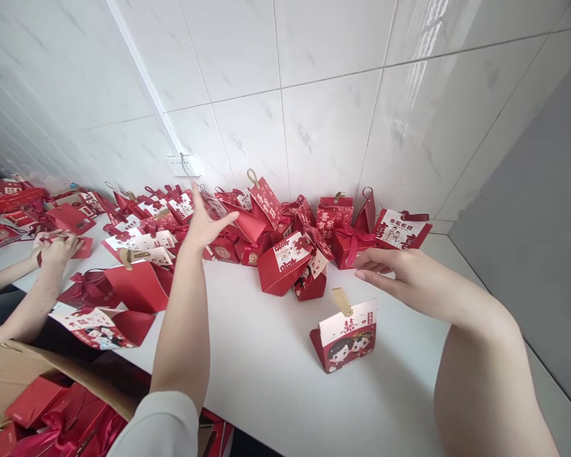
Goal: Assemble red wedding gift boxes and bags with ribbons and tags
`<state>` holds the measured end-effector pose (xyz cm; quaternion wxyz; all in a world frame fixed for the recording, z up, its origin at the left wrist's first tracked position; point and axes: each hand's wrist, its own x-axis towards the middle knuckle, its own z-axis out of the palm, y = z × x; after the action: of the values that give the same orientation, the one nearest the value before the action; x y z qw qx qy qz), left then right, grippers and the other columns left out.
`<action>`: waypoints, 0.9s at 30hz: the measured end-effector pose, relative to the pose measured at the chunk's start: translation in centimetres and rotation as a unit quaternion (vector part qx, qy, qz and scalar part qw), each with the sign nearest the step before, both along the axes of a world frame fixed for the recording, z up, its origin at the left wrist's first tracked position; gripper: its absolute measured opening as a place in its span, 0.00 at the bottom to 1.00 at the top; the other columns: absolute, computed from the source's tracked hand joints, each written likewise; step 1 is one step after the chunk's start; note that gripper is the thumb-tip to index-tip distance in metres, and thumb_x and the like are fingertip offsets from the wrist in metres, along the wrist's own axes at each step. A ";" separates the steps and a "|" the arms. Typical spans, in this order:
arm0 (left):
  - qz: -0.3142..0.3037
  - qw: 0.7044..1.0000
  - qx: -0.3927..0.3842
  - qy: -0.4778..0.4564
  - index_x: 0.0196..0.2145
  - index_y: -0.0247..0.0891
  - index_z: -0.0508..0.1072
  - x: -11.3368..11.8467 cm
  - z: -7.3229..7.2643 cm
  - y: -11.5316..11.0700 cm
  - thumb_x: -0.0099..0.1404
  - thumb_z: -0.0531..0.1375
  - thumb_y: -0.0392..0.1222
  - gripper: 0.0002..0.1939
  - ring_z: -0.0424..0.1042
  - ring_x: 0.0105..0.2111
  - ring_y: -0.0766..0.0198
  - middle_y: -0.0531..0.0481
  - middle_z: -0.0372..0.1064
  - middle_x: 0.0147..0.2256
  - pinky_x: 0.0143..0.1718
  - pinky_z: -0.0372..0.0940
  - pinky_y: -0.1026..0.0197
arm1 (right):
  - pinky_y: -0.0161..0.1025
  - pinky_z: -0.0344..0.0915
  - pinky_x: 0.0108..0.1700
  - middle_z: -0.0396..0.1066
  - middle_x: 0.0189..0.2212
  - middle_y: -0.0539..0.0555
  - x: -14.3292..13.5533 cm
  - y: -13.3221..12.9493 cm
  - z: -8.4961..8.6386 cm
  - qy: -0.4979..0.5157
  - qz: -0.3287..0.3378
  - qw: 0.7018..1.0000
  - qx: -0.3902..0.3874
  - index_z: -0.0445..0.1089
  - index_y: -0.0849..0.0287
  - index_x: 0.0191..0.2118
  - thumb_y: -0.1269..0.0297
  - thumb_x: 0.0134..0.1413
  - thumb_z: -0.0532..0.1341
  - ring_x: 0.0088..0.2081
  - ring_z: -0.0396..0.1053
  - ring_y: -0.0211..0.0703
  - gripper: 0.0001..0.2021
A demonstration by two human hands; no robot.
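My left hand (204,222) reaches over the back of the table, thumb and forefinger spread, among red paper gift boxes. Its thumb overlaps a tilted red box (250,227); whether they touch, I cannot tell. On the right, my right hand (393,270) hovers with fingers loosely bent and a gap above the thumb, nothing visible between them. Its fingertips are beside a red box with a ribbon bow (354,244). Below them a gift box with two cartoon figures and a gold handle loop (349,336) stands upright on the white table (266,355).
Along the tiled wall (328,139) runs a crowded row of gift boxes (159,209). Several more (137,285) lie at left. Another person's hands (59,246) work there. A cardboard carton (76,365) of red boxes stands at lower left. A wall socket (183,165) sits behind.
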<state>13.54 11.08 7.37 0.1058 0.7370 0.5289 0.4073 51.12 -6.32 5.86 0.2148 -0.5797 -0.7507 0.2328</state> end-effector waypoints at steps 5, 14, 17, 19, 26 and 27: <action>0.042 0.995 -0.054 0.068 0.70 0.44 0.37 -0.1 -1.0 -1.0 0.54 0.66 0.56 0.57 0.31 0.70 0.46 0.40 0.28 0.70 0.67 0.39 0.43 | 0.40 0.67 0.33 0.75 0.38 0.50 0.7 0.1 -0.4 -0.017 -0.009 1.000 0.006 0.71 0.48 0.43 0.49 0.64 0.52 0.35 0.72 0.45 0.15; 0.492 0.867 0.013 -0.081 0.66 0.31 0.41 -9.7 -5.3 -7.6 0.49 0.67 0.63 0.60 0.37 0.67 0.34 0.26 0.39 0.65 0.62 0.38 0.27 | 0.38 0.65 0.29 0.75 0.36 0.51 0.3 0.9 -1.0 -0.027 -0.013 1.000 0.000 0.71 0.49 0.41 0.48 0.63 0.52 0.32 0.71 0.44 0.15; 0.456 0.882 -0.069 -0.095 0.66 0.33 0.41 -12.2 -6.9 -7.6 0.46 0.69 0.62 0.62 0.41 0.67 0.37 0.26 0.41 0.64 0.64 0.45 0.35 | 0.39 0.66 0.30 0.75 0.38 0.52 -0.2 1.2 -1.4 -0.026 -0.006 1.000 -0.003 0.72 0.50 0.42 0.48 0.63 0.53 0.34 0.72 0.46 0.15; 0.438 0.889 -0.104 -0.081 0.67 0.35 0.38 -13.0 -7.5 -7.4 0.43 0.70 0.62 0.66 0.46 0.66 0.36 0.27 0.40 0.64 0.63 0.51 0.37 | 0.39 0.66 0.31 0.75 0.38 0.52 -0.4 1.4 -1.6 -0.029 -0.005 1.000 -0.005 0.71 0.50 0.42 0.48 0.63 0.53 0.34 0.72 0.46 0.15; 0.229 0.961 -0.155 -0.001 0.69 0.44 0.28 -8.2 -8.8 -9.9 0.43 0.71 0.60 0.71 0.38 0.68 0.37 0.32 0.36 0.68 0.65 0.46 0.36 | 0.39 0.66 0.30 0.75 0.38 0.51 -0.5 0.8 -1.1 -0.042 -0.018 0.999 -0.012 0.71 0.48 0.43 0.47 0.63 0.52 0.34 0.71 0.46 0.15; 0.174 0.974 -0.147 -0.002 0.69 0.45 0.28 -6.9 -9.1 -10.6 0.44 0.71 0.59 0.70 0.37 0.68 0.38 0.34 0.36 0.68 0.65 0.45 0.36 | 0.39 0.66 0.31 0.75 0.39 0.51 -0.3 0.7 -1.0 -0.041 -0.020 0.999 -0.008 0.71 0.48 0.43 0.47 0.63 0.52 0.35 0.71 0.46 0.15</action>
<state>6.69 0.45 -1.74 0.1414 0.6093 0.7030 0.3383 50.81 -5.63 4.86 0.1836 -0.6053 -0.7455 0.2101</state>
